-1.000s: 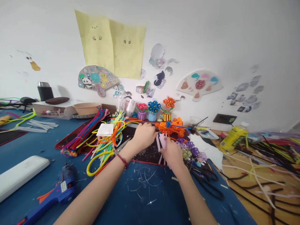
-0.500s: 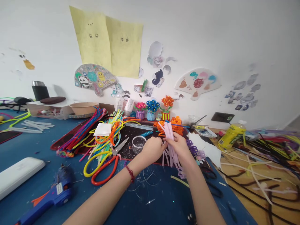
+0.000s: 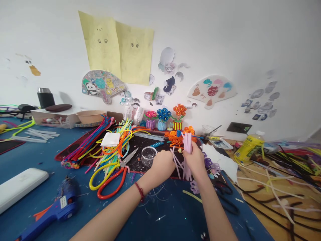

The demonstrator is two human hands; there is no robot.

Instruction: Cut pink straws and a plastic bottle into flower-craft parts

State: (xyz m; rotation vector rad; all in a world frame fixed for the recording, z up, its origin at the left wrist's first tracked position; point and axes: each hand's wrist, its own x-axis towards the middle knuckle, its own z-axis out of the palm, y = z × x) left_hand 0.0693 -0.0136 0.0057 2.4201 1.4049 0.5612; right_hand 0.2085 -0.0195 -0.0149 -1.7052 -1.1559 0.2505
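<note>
Scissors (image 3: pixel 129 158), clear cup (image 3: pixel 142 155) (beside left hand (image 3: pixel 163 166)), orange flowers (image 3: pixel 173 139) behind lilac stems (image 3: pixel 187 143)

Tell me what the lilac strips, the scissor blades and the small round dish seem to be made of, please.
Lilac strips: perhaps chenille stems, judging by their soft, matte look; fibres too small to confirm. Scissor blades: probably steel, given their smooth, grey, metallic surface. Dish: clear plastic or glass, glossy; the dark surface shows through.

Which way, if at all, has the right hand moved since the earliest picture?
Yes: the right hand has shifted rightward, judged against the yellow-striped flowerpot by the wall.
</note>
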